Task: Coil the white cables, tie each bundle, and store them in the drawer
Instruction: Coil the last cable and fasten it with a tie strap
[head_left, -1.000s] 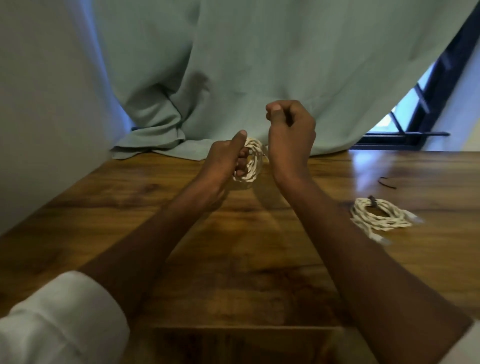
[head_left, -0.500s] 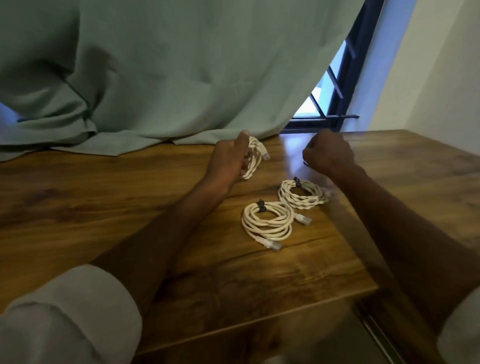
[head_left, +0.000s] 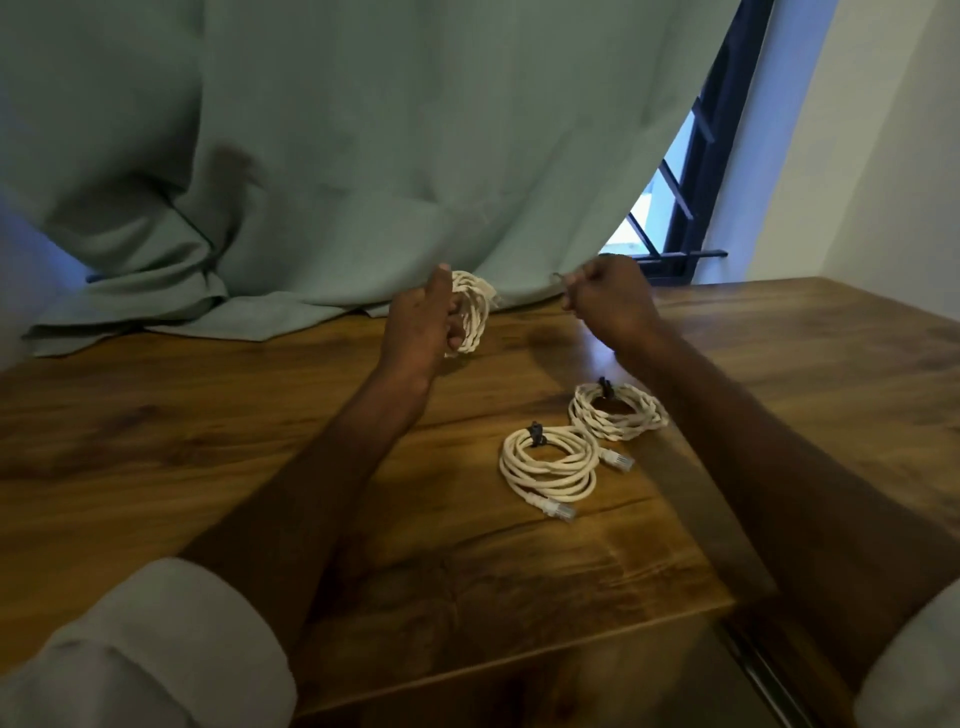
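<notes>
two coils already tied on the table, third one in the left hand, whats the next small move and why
Probably bring the right hand across and wrap its thin dark tie around the twisted white cable coil in the left hand. That coil shows no tie, while both white coils on the wooden table carry dark ties, and the hands are apart.

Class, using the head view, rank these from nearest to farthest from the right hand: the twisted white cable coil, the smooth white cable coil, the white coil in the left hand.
From the right hand:
1. Twisted white cable coil, on the table just below it.
2. White coil in the left hand, to its left; close to first.
3. Smooth white cable coil, nearer the table's front.
</notes>
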